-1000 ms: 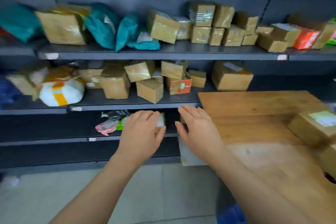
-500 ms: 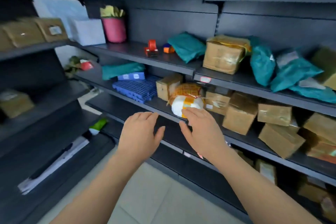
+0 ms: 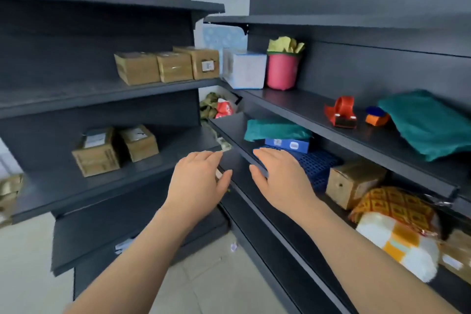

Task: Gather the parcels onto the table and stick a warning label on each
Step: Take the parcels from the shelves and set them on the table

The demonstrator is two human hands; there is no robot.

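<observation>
Head view first. "What has changed?" asks one.

"The view has swung left, off the worktop, to the corner shelves [image 3: 102,94]. Gathering looks unfinished: cardboard parcels [image 3: 137,67] sit on the far left shelf, with a lower pair [image 3: 95,153] beneath, all untouched."

"And the grip?"

"Both the left hand [image 3: 198,186] and the right hand [image 3: 283,183] hover near, fingers straight, holding nothing."

"Any writing?"

"A white label [image 3: 207,66] on one parcel is too blurred to read."

brown boxes [image 3: 175,66], pink pot [image 3: 282,71], teal bag [image 3: 428,122]
</observation>
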